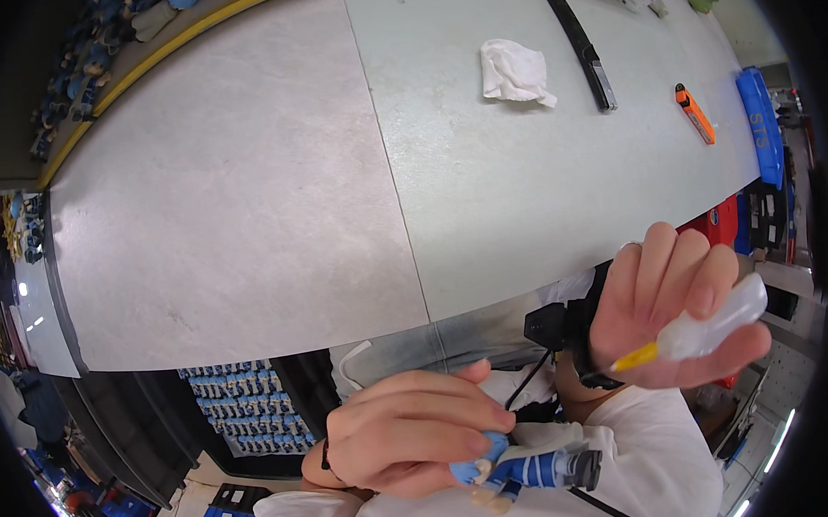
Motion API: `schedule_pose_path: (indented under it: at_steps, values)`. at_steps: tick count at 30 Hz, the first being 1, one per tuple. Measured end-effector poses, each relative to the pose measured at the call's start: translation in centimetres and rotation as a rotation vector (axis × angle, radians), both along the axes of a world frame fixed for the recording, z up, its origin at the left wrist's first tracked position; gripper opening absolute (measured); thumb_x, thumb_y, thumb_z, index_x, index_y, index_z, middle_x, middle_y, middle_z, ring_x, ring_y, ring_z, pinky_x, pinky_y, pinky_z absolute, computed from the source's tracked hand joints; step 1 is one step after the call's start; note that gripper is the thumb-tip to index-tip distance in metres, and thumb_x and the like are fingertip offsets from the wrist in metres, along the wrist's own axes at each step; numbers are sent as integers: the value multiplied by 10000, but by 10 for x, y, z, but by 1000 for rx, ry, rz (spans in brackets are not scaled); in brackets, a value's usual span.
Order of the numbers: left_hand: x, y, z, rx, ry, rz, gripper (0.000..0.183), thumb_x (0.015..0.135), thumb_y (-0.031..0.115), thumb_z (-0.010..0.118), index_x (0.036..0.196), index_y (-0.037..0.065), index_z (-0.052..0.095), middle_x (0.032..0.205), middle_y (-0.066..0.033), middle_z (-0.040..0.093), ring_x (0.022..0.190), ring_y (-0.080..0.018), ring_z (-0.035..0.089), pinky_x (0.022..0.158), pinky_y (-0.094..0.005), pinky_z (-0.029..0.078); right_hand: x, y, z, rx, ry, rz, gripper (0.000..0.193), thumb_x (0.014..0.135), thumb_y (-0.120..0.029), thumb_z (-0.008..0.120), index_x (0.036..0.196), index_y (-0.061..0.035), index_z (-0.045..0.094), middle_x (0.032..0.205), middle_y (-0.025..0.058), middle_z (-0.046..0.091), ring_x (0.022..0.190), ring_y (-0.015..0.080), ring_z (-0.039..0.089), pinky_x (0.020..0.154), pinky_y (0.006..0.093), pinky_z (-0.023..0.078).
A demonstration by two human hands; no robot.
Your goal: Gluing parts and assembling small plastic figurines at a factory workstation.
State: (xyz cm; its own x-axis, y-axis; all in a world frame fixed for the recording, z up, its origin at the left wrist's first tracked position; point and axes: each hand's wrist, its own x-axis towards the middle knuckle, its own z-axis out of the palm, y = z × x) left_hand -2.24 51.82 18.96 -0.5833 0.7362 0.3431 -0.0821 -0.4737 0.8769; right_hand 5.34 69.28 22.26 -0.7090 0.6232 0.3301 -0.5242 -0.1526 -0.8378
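Observation:
Close to my body, my left hand (pixel 417 434) is closed around a small figurine (pixel 539 470) with a light-blue head, blue striped clothing and dark feet. The figurine lies tilted sideways, and my fingers cover part of its head. To the right, raised beside the table edge, my right hand (pixel 670 303) grips a small translucent white squeeze bottle (pixel 713 324) with a yellow pointed tip. That tip points down and left, toward the figurine but apart from it. What the bottle contains cannot be seen.
On the table (pixel 236 202) lie a crumpled white tissue (pixel 514 72), a long black bar-shaped tool (pixel 576 43) and an orange utility knife (pixel 694 114). A blue bin (pixel 761 128) stands at the right edge. Rows of similar figurines (pixel 251 409) fill a black crate at lower left.

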Motion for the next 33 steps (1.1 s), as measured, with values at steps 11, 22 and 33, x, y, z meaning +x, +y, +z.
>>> schedule_pose_path:
  at_steps: [11, 22, 33]
  values:
    - [0, 3, 3, -74, 9, 23, 204, 715, 115, 663, 835, -29, 581, 798, -165, 621, 780, -249, 608, 815, -390, 461, -4, -1, 14, 264, -58, 253, 403, 784, -444, 540, 669, -57, 554, 627, 19, 497, 556, 88, 445, 447, 181, 345]
    - [-1, 2, 2, -72, -14, -11, 225, 714, 129, 660, 855, -27, 581, 809, -165, 622, 800, -249, 606, 822, -384, 458, -3, -1, 15, 305, -130, 280, 436, 778, -456, 550, 692, -31, 586, 640, 25, 531, 532, 86, 458, 406, 186, 327]
    - [1, 1, 2, -72, -29, -8, 232, 714, 125, 657, 873, -25, 578, 818, -165, 621, 808, -252, 604, 831, -386, 452, -2, -2, 16, 313, -160, 283, 435, 768, -448, 569, 722, -17, 607, 641, 32, 530, 518, 87, 454, 402, 189, 318]
